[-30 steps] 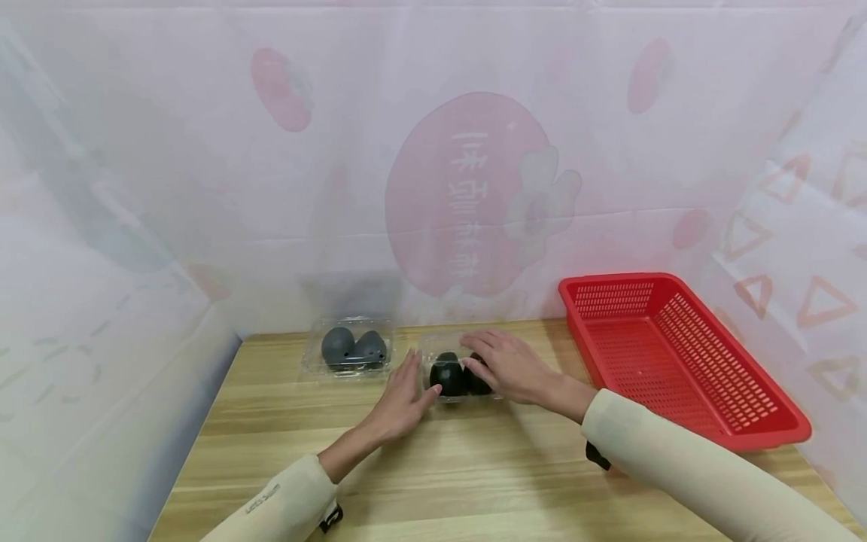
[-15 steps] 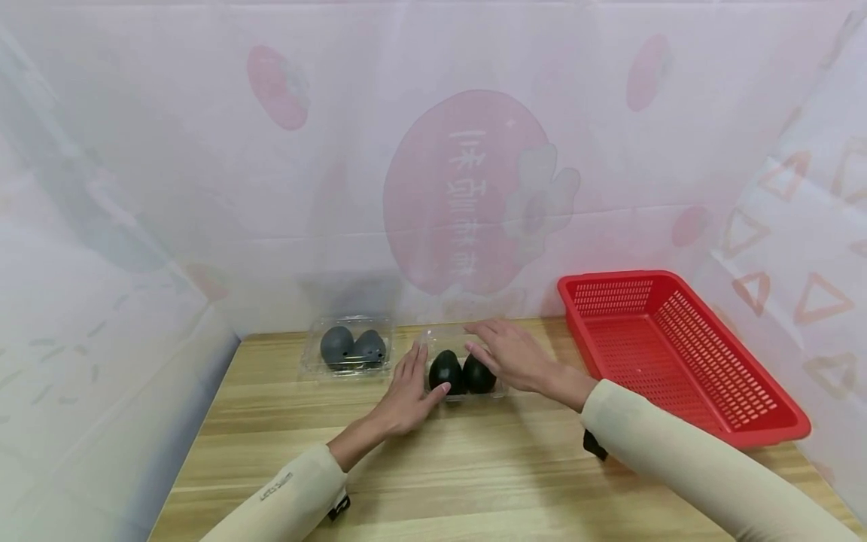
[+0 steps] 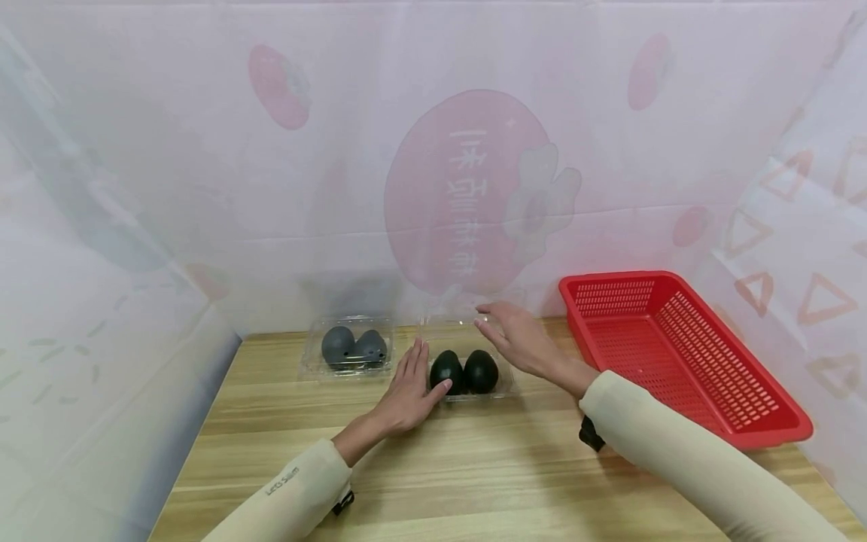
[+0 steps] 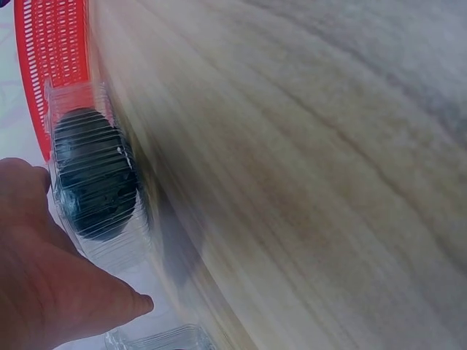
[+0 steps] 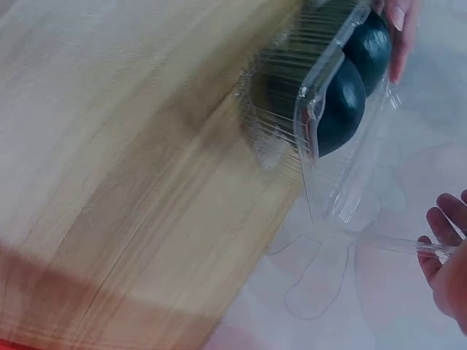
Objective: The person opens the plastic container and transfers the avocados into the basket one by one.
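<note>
Two dark green, smooth egg-shaped fruits (image 3: 480, 372), like avocados, sit side by side in a clear plastic clamshell box (image 3: 504, 389). Its lid (image 3: 452, 322) stands raised at the back; the clear plastic is hard to make out. My left hand (image 3: 405, 391) rests along the box's left side, fingers straight, thumb at the front by the left fruit. At the lid's right edge, my right hand (image 3: 518, 340) touches the plastic with loosely extended fingers. In the right wrist view the lid edge crosses those fingers (image 5: 445, 222).
Left of my left hand, a second clear box (image 3: 308, 363) stands closed over two greyish egg-shaped fruits (image 3: 339, 346). A red perforated basket (image 3: 677, 361) occupies the table's right side. Printed fabric (image 3: 339, 188) hangs behind the wooden table (image 3: 460, 474).
The box's lid has swung up and back, uncovering both dark fruits. My right hand has risen and moved away from the fruits with it. My left hand stays nearly still beside the box.
</note>
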`<move>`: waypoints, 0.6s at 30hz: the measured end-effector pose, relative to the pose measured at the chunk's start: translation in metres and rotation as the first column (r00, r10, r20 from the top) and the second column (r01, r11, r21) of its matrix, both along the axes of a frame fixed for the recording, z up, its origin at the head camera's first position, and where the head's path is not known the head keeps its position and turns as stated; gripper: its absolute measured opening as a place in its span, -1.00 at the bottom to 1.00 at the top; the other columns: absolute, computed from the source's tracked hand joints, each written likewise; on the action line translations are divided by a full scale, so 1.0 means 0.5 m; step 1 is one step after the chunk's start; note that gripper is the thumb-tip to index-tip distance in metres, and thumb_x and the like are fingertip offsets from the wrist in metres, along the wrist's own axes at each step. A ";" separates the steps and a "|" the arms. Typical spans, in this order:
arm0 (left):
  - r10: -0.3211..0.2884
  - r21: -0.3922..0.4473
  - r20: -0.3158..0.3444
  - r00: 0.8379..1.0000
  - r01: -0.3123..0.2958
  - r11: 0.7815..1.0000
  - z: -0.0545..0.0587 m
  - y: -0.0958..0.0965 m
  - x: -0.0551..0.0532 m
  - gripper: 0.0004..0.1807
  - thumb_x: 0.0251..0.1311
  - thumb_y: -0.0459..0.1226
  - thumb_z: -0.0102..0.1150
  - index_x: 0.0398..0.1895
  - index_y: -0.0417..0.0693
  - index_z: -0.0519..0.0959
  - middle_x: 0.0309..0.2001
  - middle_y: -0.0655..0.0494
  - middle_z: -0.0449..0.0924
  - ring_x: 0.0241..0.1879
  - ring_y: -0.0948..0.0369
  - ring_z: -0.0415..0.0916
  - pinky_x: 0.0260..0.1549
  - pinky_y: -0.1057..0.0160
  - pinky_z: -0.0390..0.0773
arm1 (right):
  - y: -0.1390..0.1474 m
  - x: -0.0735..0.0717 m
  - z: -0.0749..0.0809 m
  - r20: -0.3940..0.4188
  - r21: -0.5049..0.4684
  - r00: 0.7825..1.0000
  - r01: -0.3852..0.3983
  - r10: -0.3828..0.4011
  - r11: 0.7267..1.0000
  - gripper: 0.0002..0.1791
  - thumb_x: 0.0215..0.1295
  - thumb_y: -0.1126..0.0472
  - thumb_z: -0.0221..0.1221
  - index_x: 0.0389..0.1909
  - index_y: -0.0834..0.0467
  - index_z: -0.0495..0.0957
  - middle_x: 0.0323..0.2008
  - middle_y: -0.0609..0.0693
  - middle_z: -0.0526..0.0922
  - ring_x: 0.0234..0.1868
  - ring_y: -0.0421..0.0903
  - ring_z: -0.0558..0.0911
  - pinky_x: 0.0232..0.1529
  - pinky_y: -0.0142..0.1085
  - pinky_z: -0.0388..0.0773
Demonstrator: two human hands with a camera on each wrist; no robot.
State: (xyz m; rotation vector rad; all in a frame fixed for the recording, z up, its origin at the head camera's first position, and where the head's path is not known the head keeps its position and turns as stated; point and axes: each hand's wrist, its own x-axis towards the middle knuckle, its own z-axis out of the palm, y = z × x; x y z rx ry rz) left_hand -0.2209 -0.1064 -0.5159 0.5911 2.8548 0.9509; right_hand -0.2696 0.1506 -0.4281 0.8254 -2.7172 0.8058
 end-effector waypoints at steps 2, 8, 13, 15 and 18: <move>0.004 -0.004 0.005 1.000 -0.004 1.000 0.002 0.001 -0.001 -0.01 0.62 0.18 -0.10 0.72 -0.29 -0.21 0.73 -0.23 -0.38 0.69 -0.23 -0.32 0.57 -0.29 -0.06 | 0.001 -0.007 0.002 0.043 -0.054 0.999 0.021 -0.019 0.998 -0.46 0.69 -0.05 0.03 0.39 0.25 0.55 0.32 0.19 0.63 0.35 0.18 0.58 0.36 0.14 0.48; 0.009 -0.010 0.013 1.000 -0.008 1.000 -0.005 0.003 -0.010 -0.01 0.62 0.17 -0.08 0.72 -0.30 -0.21 0.73 -0.23 -0.38 0.69 -0.20 -0.35 0.58 -0.26 -0.07 | 0.001 -0.028 0.001 0.128 -0.221 0.990 0.088 -0.061 0.971 -0.49 0.70 -0.01 0.03 0.38 0.26 0.55 0.31 0.21 0.64 0.34 0.18 0.59 0.32 0.13 0.52; 0.017 -0.018 0.006 1.000 -0.017 1.000 -0.024 0.004 -0.020 0.04 0.59 0.26 -0.14 0.73 -0.24 -0.26 0.74 -0.17 -0.43 0.70 -0.20 -0.35 0.59 -0.24 -0.07 | 0.001 -0.038 0.001 0.198 -0.334 0.976 0.150 -0.086 0.931 -0.49 0.70 -0.03 0.02 0.39 0.24 0.52 0.33 0.21 0.62 0.36 0.20 0.58 0.35 0.13 0.50; 0.021 -0.017 0.005 1.000 -0.021 1.000 -0.028 0.004 -0.023 0.05 0.58 0.28 -0.13 0.73 -0.22 -0.28 0.74 -0.16 -0.44 0.70 -0.20 -0.34 0.59 -0.24 -0.05 | 0.001 -0.039 0.002 0.226 -0.365 0.970 0.173 -0.093 0.915 -0.46 0.70 -0.05 0.01 0.41 0.24 0.50 0.35 0.22 0.60 0.38 0.20 0.56 0.40 0.12 0.45; 0.025 -0.014 0.008 1.000 -0.024 1.000 -0.029 0.006 -0.023 0.05 0.58 0.27 -0.11 0.73 -0.22 -0.29 0.74 -0.17 -0.44 0.70 -0.19 -0.33 0.58 -0.23 -0.03 | 0.003 -0.044 -0.001 0.258 -0.397 0.961 0.199 -0.100 0.896 -0.42 0.71 -0.08 -0.03 0.44 0.26 0.46 0.36 0.23 0.59 0.42 0.21 0.52 0.45 0.12 0.39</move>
